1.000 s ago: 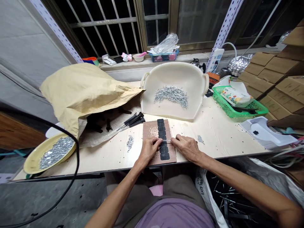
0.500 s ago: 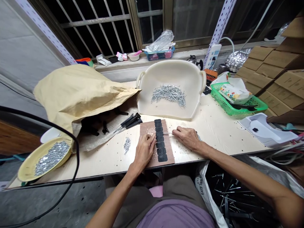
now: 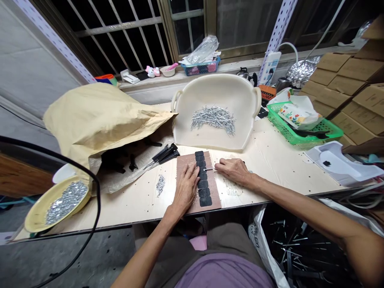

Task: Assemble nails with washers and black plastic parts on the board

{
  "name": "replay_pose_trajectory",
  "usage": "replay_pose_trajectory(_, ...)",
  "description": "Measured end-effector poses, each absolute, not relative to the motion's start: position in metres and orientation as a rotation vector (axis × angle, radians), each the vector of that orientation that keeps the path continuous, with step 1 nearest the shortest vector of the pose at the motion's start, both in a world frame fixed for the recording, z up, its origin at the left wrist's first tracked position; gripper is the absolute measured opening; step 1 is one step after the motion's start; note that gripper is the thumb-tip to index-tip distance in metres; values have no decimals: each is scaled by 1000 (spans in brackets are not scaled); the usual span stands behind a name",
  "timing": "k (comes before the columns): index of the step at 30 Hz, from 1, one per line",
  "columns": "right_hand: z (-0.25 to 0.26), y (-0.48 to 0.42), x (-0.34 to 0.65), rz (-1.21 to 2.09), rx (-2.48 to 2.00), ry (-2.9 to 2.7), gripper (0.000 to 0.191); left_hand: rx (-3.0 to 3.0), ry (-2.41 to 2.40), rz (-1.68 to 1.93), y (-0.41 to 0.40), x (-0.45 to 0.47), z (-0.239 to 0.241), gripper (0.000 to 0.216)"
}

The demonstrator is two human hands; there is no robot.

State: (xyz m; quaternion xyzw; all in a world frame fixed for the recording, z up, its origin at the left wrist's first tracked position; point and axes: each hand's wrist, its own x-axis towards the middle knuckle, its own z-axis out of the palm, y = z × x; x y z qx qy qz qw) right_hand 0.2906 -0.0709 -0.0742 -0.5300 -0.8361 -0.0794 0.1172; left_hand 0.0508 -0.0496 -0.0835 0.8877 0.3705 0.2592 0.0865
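My right hand [image 3: 232, 170] is closed round a thin metal rod [image 3: 210, 169]; whatever handle it has is hidden in the fist. The rod points left, its tip at a row of black rounded pads [image 3: 203, 184] on a brown board [image 3: 213, 192]. Flat on the board's left half lies my left hand [image 3: 186, 186], fingers stretched out and fingertips at the edge of the pads. To its left is a small pile of shiny metal bits [image 3: 160, 185]. Several black-handled metal rods [image 3: 165, 154] lie beyond the board's left corner.
A white basin [image 3: 186, 138] holding metal pins stands behind the board. At left are a beige sack [image 3: 99, 108] and a yellow bowl [image 3: 34, 222] of metal bits. A green basket [image 3: 300, 140] stands right; an open white bag [image 3: 258, 228] hangs below the table edge.
My left hand has gone from pinched fingers at the pads to lying flat on the board. The rod in my right hand has shifted slightly left and down.
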Motion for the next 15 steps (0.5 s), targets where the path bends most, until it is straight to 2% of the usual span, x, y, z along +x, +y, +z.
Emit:
replay_pose_trajectory(7, -63, -76, 295, -294, -1592, -2403, 25, 2654, 1219, 846, -41, 72, -69, 30)
replay_pose_trajectory(15, -56, -89, 298, -279, -1733, -2239, 33, 2656, 1064, 782, -33, 81, -66, 20)
